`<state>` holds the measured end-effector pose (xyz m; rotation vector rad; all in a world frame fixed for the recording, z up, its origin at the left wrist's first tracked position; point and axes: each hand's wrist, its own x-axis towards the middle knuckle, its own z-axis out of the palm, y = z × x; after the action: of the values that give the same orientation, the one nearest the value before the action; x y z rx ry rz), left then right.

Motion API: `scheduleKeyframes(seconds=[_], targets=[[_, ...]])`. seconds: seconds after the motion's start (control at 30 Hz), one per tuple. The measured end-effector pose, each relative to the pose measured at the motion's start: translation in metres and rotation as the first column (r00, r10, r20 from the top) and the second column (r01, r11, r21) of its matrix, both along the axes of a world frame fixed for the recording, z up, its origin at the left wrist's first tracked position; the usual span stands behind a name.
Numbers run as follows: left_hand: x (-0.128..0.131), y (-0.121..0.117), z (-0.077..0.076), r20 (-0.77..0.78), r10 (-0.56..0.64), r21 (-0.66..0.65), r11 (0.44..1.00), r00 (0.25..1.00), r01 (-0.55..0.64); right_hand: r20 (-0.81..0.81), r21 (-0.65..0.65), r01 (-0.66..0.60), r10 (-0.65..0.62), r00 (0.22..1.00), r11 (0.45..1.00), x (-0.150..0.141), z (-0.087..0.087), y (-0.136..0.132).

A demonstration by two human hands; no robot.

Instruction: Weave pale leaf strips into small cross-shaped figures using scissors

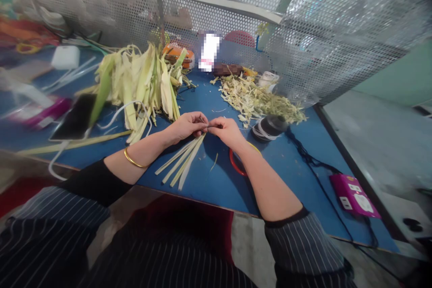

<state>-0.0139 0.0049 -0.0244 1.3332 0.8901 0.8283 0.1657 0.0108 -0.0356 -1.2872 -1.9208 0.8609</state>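
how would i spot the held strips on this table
On the blue table, find where the left hand and right hand meet. Narrow pale strips fan from there toward the near edge, gathered at one end, unlike the broad leaves heaped behind.

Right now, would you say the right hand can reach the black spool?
Probably yes: the black spool sits near the right hand, nothing tall between, though that hand seems busy with pale strips.

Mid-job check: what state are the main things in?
Narrow pale-green leaf strips, gathered at one end, fanned out
Left hand, pinching the strips
Right hand, pinched shut, contents unclear
Black rectangular phone, screen dark, white cable attached
Black cylindrical spool, wound with white thread
Long pale-green leaves, heaped loosely
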Motion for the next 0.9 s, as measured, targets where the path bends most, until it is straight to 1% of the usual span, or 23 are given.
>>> scheduleKeyframes(seconds=[0.17,0.23,0.37,0.43,0.57,0.63,0.77,0.9], targets=[[0.001,0.001,0.002,-0.05,0.017,0.021,1.0,0.999,-0.016,0.087,0.068,0.019,-0.024,0.996,0.998,0.001,0.006,-0.002],[0.002,0.0,0.003,-0.065,0.028,0.011,1.0,0.998,-0.027,0.07,0.057,0.032,-0.036,0.997,0.998,0.002,0.008,-0.003],[0.003,0.0,0.003,-0.079,0.056,-0.025,0.998,0.995,-0.058,0.013,-0.005,0.052,-0.052,0.999,0.999,0.003,0.012,-0.003],[0.002,0.001,0.002,-0.077,0.073,-0.04,0.996,0.994,-0.076,0.02,-0.008,0.027,-0.027,0.999,1.0,0.003,0.014,-0.004],[0.001,0.003,0.0,-0.057,0.105,-0.068,0.992,0.993,-0.109,0.095,0.061,-0.032,0.027,0.995,0.998,0.003,0.019,-0.007],[0.001,0.005,-0.001,-0.047,0.126,-0.072,0.989,0.991,-0.129,0.13,0.075,-0.052,0.042,0.991,0.996,0.003,0.02,-0.009],[0.0,0.005,-0.002,-0.059,0.138,-0.087,0.986,0.989,-0.143,0.135,0.047,-0.071,0.064,0.989,0.996,0.002,0.019,-0.01],[-0.001,0.005,0.0,-0.075,0.142,-0.109,0.983,0.987,-0.149,0.091,-0.03,-0.108,0.111,0.99,0.994,0.003,0.02,-0.01]])
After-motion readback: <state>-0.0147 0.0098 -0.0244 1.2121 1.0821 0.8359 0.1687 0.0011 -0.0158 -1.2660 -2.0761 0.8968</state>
